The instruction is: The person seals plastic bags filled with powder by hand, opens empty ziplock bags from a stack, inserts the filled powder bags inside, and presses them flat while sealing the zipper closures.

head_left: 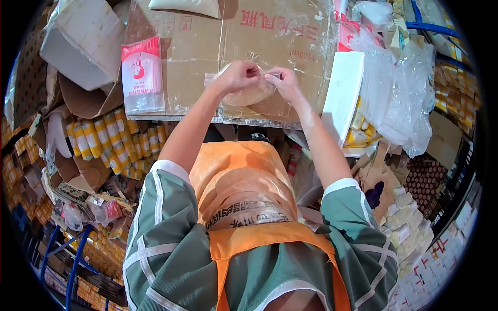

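Note:
A clear plastic bag [248, 97] lies over the cardboard surface [192, 62], its top edge raised between my two hands. My left hand [239, 76] pinches the bag's edge, fingers closed. Close beside it on the right, my right hand [283, 82] pinches the same edge between thumb and fingers. What is inside the bag, if anything, cannot be made out. Further left on the cardboard lies a pink and white printed plastic packet [142, 75]. A white filled bag [187, 6] rests at the far edge.
On the right stand a white foam box [343, 93] and crumpled clear plastic [407, 98]. Yellow-wrapped packs [111, 136] are stacked at the lower left, below a white foam container [80, 46]. Blue metal racks [75, 269] stand at the lower left.

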A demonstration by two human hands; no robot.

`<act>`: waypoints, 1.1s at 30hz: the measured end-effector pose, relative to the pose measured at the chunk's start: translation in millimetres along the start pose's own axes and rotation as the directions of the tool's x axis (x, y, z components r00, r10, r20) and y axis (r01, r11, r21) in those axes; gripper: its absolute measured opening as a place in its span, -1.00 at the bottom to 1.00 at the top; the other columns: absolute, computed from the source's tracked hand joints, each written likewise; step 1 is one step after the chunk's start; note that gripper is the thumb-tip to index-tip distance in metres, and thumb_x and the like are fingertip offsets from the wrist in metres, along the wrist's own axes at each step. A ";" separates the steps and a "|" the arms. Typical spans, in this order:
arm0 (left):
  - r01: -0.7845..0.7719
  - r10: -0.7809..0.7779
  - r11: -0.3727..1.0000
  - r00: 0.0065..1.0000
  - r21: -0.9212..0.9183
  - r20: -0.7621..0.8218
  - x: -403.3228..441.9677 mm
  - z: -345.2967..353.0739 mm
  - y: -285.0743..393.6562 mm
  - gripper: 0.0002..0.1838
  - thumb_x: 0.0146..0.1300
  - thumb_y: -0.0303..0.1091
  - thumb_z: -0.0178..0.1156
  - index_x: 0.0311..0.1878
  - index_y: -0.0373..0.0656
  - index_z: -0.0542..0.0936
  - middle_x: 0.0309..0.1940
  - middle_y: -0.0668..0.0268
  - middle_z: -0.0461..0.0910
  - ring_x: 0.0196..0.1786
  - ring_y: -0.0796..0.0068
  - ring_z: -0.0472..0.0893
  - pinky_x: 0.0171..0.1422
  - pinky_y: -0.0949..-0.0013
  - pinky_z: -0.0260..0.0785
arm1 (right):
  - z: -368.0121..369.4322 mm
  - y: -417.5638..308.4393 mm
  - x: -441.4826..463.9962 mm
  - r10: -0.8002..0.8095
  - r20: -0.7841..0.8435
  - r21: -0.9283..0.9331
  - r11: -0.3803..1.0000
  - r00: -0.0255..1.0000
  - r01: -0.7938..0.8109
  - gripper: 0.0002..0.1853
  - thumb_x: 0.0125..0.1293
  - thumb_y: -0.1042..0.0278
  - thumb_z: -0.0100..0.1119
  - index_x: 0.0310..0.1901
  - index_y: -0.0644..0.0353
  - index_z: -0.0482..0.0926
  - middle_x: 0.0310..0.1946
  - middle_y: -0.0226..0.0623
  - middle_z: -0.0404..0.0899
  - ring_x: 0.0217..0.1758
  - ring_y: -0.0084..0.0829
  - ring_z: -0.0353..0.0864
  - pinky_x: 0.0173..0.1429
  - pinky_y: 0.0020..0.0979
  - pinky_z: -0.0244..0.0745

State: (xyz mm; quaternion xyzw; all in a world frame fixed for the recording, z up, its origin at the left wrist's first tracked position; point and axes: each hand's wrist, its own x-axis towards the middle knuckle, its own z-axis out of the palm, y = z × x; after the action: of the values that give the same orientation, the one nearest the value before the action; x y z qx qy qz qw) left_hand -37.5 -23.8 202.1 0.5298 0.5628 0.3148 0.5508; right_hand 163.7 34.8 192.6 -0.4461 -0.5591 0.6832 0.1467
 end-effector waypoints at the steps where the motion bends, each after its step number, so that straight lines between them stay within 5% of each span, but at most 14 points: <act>1: -0.006 0.005 0.999 1.000 0.043 0.021 -0.3 0.2 0.3 -0.81 0.16 -0.37 0.25 -0.26 -0.32 0.59 -0.46 0.26 0.59 -0.38 0.58 0.51 -0.22 0.41 0.40 | 0.4 -2.5 -0.1 0.003 0.001 0.000 1.000 1.000 -0.003 -0.85 0.25 0.34 0.28 -0.22 0.23 0.65 -0.36 -0.47 0.62 -0.29 -0.67 0.52 -0.16 -0.55 0.42; 5: -0.055 0.054 0.994 0.999 0.100 0.009 -0.2 4.4 0.1 -0.82 0.16 -0.36 0.22 -0.30 -0.31 0.57 -0.46 0.17 0.59 -0.39 0.41 0.56 -0.23 0.33 0.40 | -2.4 5.5 9.6 0.051 0.051 -0.110 0.993 0.997 -0.045 -0.87 0.31 0.37 0.20 -0.25 0.24 0.64 -0.38 -0.48 0.62 -0.31 -0.70 0.51 -0.19 -0.59 0.40; 7: -0.188 0.213 0.901 0.977 0.391 -0.021 -1.5 8.2 1.7 -0.83 0.16 -0.35 0.16 -0.32 -0.29 0.54 -0.39 0.09 0.59 -0.30 0.16 0.57 -0.15 0.21 0.40 | -1.1 10.8 10.4 0.060 0.054 -0.114 0.992 0.997 -0.054 -0.87 0.31 0.36 0.20 -0.25 0.24 0.63 -0.39 -0.48 0.62 -0.32 -0.70 0.51 -0.19 -0.59 0.40; 10: -0.293 0.393 0.815 0.913 0.500 -0.107 -2.6 22.1 -12.9 -0.84 0.17 -0.34 0.11 -0.30 -0.25 0.51 -0.32 0.06 0.58 -0.18 0.01 0.54 -0.03 0.12 0.37 | 2.4 8.1 6.9 0.086 -0.003 -0.062 0.994 0.996 -0.086 -0.89 0.28 0.38 0.23 -0.28 0.24 0.63 -0.40 -0.47 0.62 -0.34 -0.71 0.50 -0.23 -0.59 0.40; 14: -0.232 0.324 0.840 0.939 0.490 -0.111 -11.3 26.1 -18.4 -0.86 0.19 -0.36 0.09 -0.27 -0.23 0.49 -0.29 0.09 0.56 -0.10 0.06 0.53 0.04 0.11 0.35 | -2.9 5.7 5.7 0.027 0.103 -0.164 0.986 0.994 -0.010 -0.91 0.23 0.41 0.29 -0.33 0.23 0.63 -0.44 -0.50 0.61 -0.38 -0.73 0.48 -0.27 -0.60 0.38; 16: -0.222 0.377 0.700 0.922 0.679 -0.088 -20.4 21.7 -21.3 -0.88 0.18 -0.36 0.09 -0.29 -0.21 0.50 -0.30 0.12 0.54 -0.07 0.11 0.51 0.05 0.13 0.34 | -3.6 1.4 5.1 0.024 0.100 -0.218 0.976 0.995 -0.002 -0.92 0.21 0.42 0.30 -0.35 0.23 0.62 -0.46 -0.51 0.60 -0.39 -0.73 0.47 -0.28 -0.60 0.37; 21: -0.169 0.302 0.704 0.950 0.690 -0.076 -57.7 -10.0 -11.8 -0.90 0.19 -0.36 0.09 -0.30 -0.18 0.49 -0.30 0.21 0.53 -0.09 0.20 0.49 0.04 0.20 0.30 | 6.5 -13.5 -2.8 -0.013 -0.042 -0.219 0.976 0.999 0.003 -0.90 0.17 0.41 0.33 -0.40 0.24 0.65 -0.55 -0.53 0.56 -0.47 -0.73 0.40 -0.35 -0.58 0.31; 33: -0.078 0.240 0.589 0.967 0.804 -0.082 -120.6 -82.2 -28.7 -0.89 0.20 -0.35 0.13 -0.38 -0.15 0.47 -0.37 0.29 0.49 -0.14 0.27 0.47 -0.02 0.25 0.28 | -1.2 -7.1 2.0 -0.119 -0.104 -0.175 0.980 0.987 0.100 -0.90 0.16 0.43 0.33 -0.44 0.24 0.63 -0.57 -0.55 0.54 -0.48 -0.75 0.36 -0.38 -0.60 0.27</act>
State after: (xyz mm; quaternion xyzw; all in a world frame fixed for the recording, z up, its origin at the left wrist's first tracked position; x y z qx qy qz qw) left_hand -143.4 -125.6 225.8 0.7364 0.6416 0.1268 0.1735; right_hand 161.4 39.3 198.1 -0.4637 -0.6295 0.5977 0.1775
